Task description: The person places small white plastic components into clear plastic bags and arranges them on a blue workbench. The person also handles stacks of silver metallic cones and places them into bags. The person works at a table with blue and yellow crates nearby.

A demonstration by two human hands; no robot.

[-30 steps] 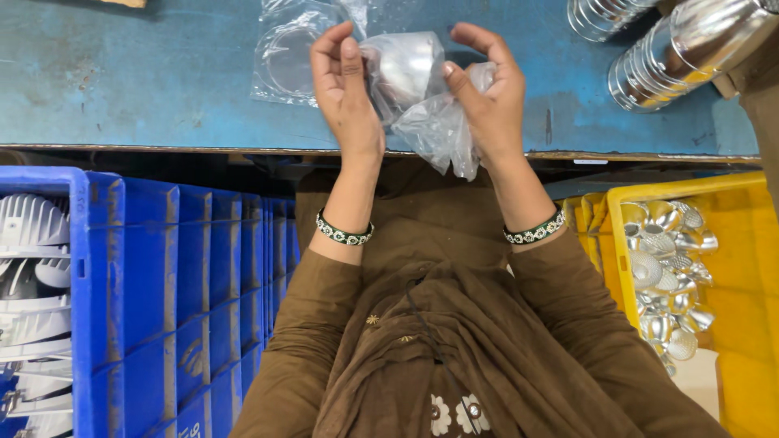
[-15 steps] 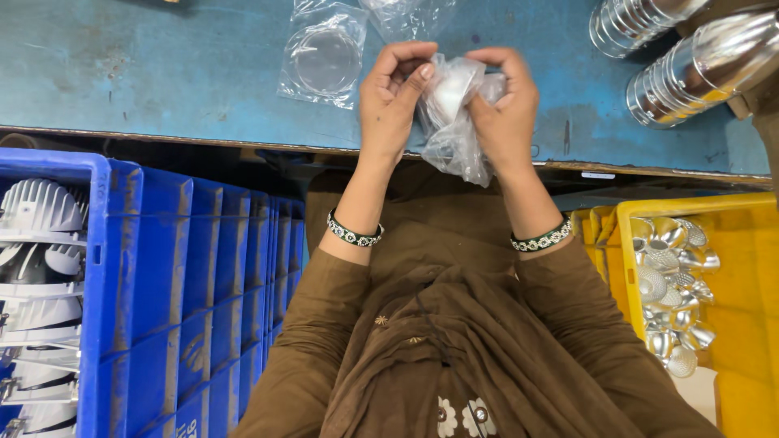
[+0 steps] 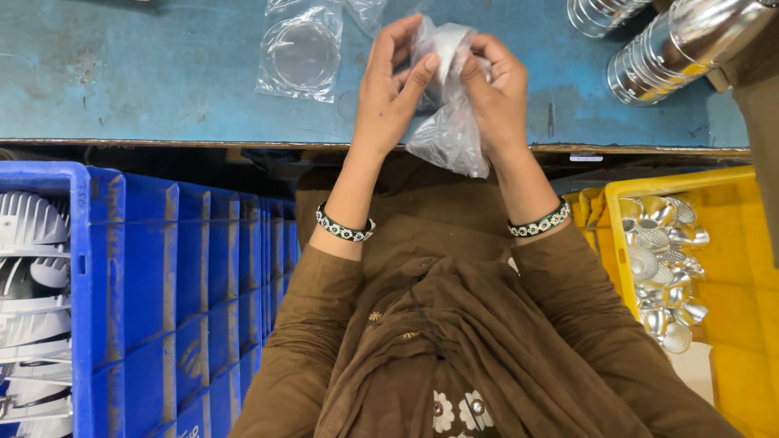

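My left hand (image 3: pixel 391 89) and my right hand (image 3: pixel 497 91) are both closed on a clear plastic bag (image 3: pixel 451 134) with a white cup-shaped part (image 3: pixel 449 49) inside it. I hold it above the near edge of the blue worktable (image 3: pixel 146 89). The loose end of the bag hangs down below my fingers. Both wrists wear beaded bracelets, and my sleeves are brown.
Another clear bag with a round disc (image 3: pixel 302 53) lies on the table to the left. Stacks of shiny metal reflectors (image 3: pixel 673 49) lie at the top right. A blue crate (image 3: pixel 162 300) with white ribbed parts (image 3: pixel 32 268) stands left; a yellow crate (image 3: pixel 730 268) with silver reflector cups (image 3: pixel 665 268) stands right.
My hands have come closer together around the bagged part, and the fingers have shifted on the bag. The view has drifted slightly, so the table items sit further right.
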